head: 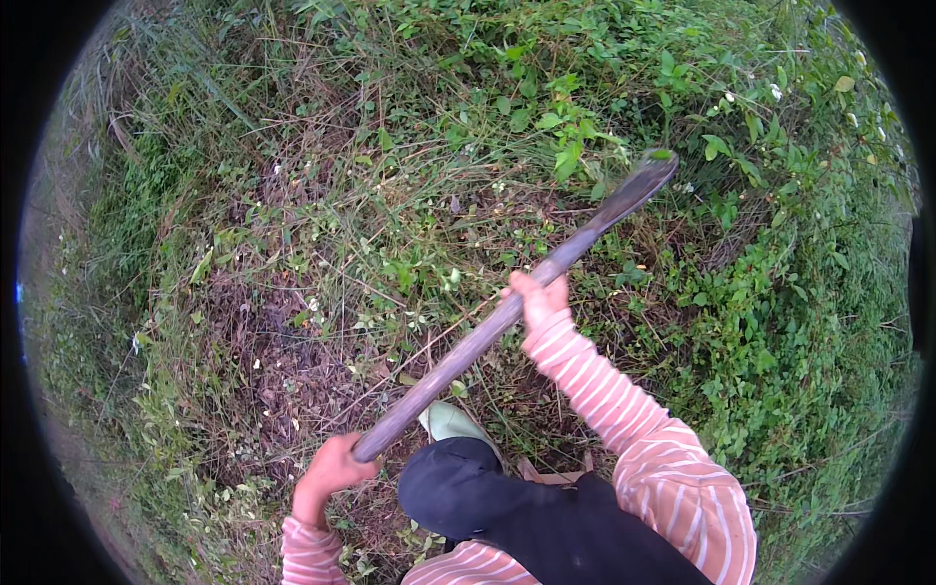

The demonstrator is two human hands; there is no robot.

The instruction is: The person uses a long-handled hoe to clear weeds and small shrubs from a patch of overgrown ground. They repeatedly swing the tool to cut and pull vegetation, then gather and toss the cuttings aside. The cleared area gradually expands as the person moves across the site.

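A long-handled brush-cutting tool (457, 356) slants across the middle of the view, from lower left to upper right. Its handle looks like worn wood. A dark, slightly blurred blade (635, 191) forms the upper right end, with a bit of green leaf at its tip. My left hand (333, 468) is wrapped around the butt of the handle. Farther up, my right hand (541, 298) grips the shaft below the blade. The blade is held in front of leafy weeds (570, 146); whether it touches them I cannot tell.
Cut stems and dry leaf litter (285, 351) cover the ground in the middle and left. Dense green undergrowth (768, 351) stands on the right, with white-flowered shrubs (775, 91) at upper right. Tall grass (205, 80) grows at upper left. A pale green boot (455, 423) shows below the handle.
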